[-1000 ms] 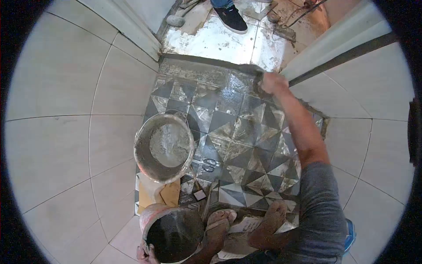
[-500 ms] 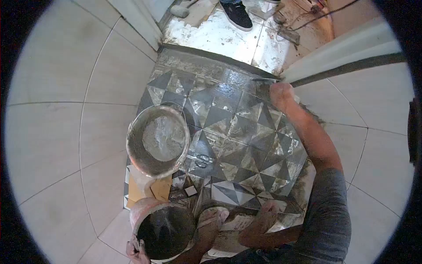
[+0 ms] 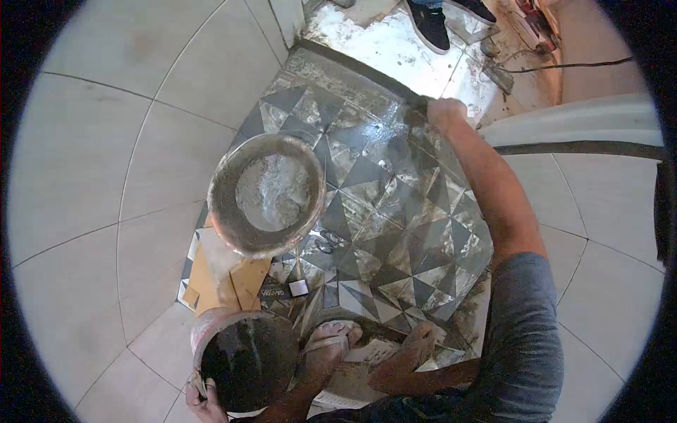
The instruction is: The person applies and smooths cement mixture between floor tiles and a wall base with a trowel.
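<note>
My left hand [image 3: 204, 400] grips the rim of a bucket [image 3: 247, 363] with a dark inside, low at the left beside my foot. My right hand [image 3: 447, 115] is closed at the far edge of the patterned tile floor [image 3: 374, 204], by the doorway. It seems to hold a flat-bladed tool, whose blade is mostly hidden now. The tiles near it are wet and smeared with grey material. A second bucket [image 3: 222, 187] with pale grey mix in it stands on the tiles at the left.
Scissors [image 3: 326, 242], cardboard [image 3: 247, 282] and a small white square [image 3: 299, 287] lie near the buckets. Past the threshold [image 3: 360, 70], another person's shoes [image 3: 429, 28] stand on a dirty white floor. A cable [image 3: 564, 67] runs there. Tiled walls rise on both sides.
The camera view has turned and shifted. My right hand has moved along the doorway edge, up to the threshold. My left hand stays on the bucket rim. The other person's feet show more.
</note>
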Available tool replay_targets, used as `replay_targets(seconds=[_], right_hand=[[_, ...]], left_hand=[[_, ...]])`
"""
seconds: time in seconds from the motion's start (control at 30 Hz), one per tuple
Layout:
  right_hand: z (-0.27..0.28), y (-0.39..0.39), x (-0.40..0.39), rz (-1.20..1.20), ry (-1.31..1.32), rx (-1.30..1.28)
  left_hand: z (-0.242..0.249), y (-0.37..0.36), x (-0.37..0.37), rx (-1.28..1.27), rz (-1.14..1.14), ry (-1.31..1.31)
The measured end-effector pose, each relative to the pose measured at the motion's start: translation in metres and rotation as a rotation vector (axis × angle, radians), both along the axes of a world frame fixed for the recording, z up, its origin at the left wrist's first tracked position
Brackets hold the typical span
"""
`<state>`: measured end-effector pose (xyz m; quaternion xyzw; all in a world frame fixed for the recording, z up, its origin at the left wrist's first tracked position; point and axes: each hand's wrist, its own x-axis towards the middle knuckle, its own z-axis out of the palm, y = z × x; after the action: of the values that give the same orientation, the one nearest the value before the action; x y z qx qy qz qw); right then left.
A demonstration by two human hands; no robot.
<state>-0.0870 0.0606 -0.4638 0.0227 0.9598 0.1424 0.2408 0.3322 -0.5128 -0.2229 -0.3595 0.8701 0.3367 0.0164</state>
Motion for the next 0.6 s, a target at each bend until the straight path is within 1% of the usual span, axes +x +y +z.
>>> replay_targets(seconds=[0.07, 0.13, 0.17, 0.2, 0.27, 0.33, 0.43, 0.5, 0.53, 0.6], right_hand=[[-0.002, -0.015, -0.02, -0.105, 0.069, -0.071], [0.011, -0.027, -0.034, -0.121, 0.029, -0.153], [0.017, -0.026, -0.04, -0.064, -0.041, -0.121], [0.022, -0.025, -0.036, -0.06, -0.048, -0.12], [0.038, -0.022, -0.027, -0.121, 0.001, -0.308], [0.03, -0.001, -0.01, -0.095, 0.019, -0.293], [0.024, 0.03, 0.031, -0.081, 0.045, -0.255], [0.011, 0.046, 0.055, -0.136, -0.109, -0.111], [0.008, 0.05, 0.072, -0.144, -0.106, -0.108], [0.009, 0.053, 0.102, -0.226, 0.014, -0.232]], left_hand=[[0.003, 0.005, -0.005, 0.01, 0.016, -0.029], [0.004, 0.01, -0.008, -0.105, -0.075, -0.017], [0.005, 0.01, -0.005, -0.105, -0.068, -0.025], [0.005, 0.008, -0.003, -0.065, -0.042, -0.038], [0.001, -0.003, 0.002, -0.023, -0.014, -0.038], [-0.003, -0.017, 0.016, -0.003, -0.031, -0.09], [-0.006, -0.013, 0.011, -0.035, -0.015, -0.04], [-0.006, -0.01, 0.005, -0.026, -0.029, -0.031], [-0.006, -0.008, 0.003, -0.016, -0.036, -0.022], [-0.005, -0.003, -0.003, -0.021, -0.084, -0.017]])
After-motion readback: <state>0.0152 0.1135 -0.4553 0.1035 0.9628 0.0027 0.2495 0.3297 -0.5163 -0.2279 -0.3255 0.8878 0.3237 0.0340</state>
